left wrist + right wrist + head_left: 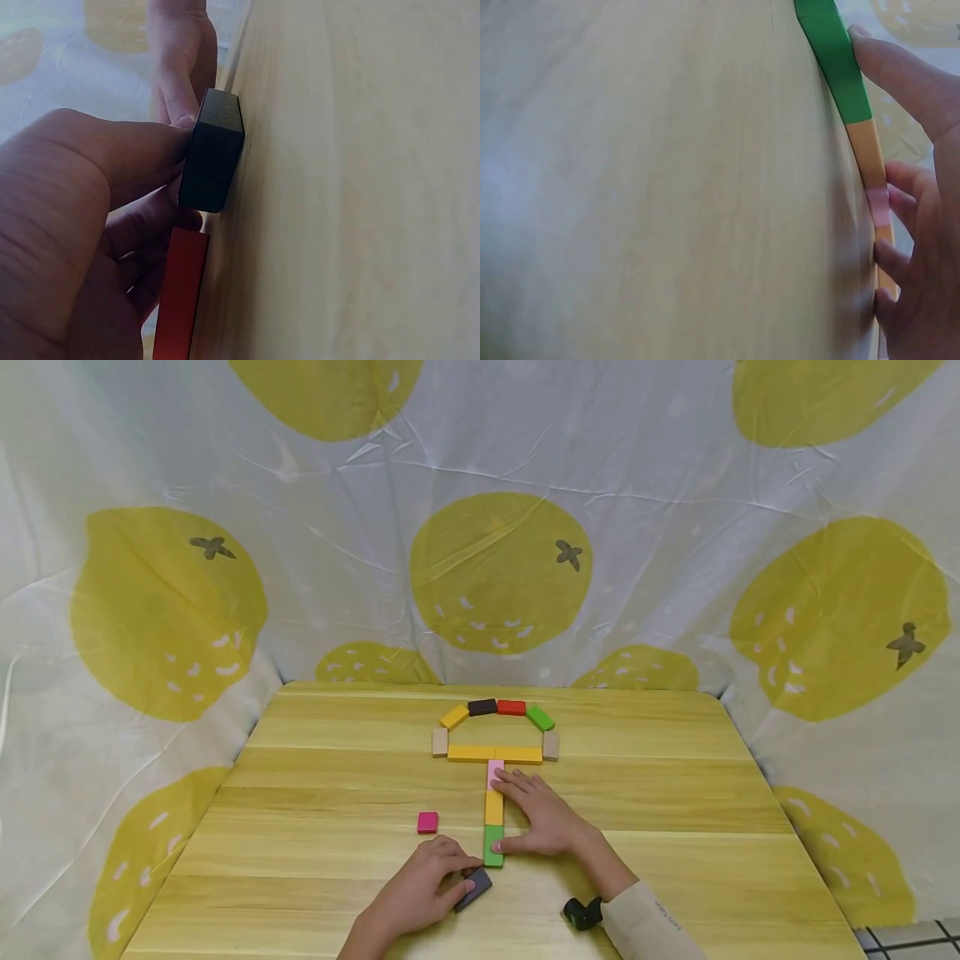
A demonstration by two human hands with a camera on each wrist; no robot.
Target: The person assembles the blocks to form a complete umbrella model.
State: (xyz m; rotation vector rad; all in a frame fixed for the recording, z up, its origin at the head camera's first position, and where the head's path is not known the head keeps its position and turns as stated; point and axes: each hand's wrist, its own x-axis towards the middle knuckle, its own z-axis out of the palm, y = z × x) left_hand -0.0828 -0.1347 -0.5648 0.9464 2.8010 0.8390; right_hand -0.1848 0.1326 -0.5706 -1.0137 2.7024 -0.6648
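Observation:
In the head view my left hand (429,883) pinches a dark grey block (476,892) between thumb and fingers, tilted at the near end of a column of blocks. The left wrist view shows this dark block (213,161) on edge close to the tabletop. My right hand (549,823) rests on the column, fingers spread. Its thumb touches the green block (492,858) and its fingertips lie by the pink block (495,767). A yellow block (494,810) sits between those two. In the right wrist view the fingers run along the green block (836,67) and its neighbours.
Beyond the column, two long yellow blocks (472,752) form a bar under an arch of wooden, yellow, black, red (512,707) and green blocks. A magenta block (427,822) lies left of the column. A black object (582,913) sits by the right sleeve on the wooden table (300,827).

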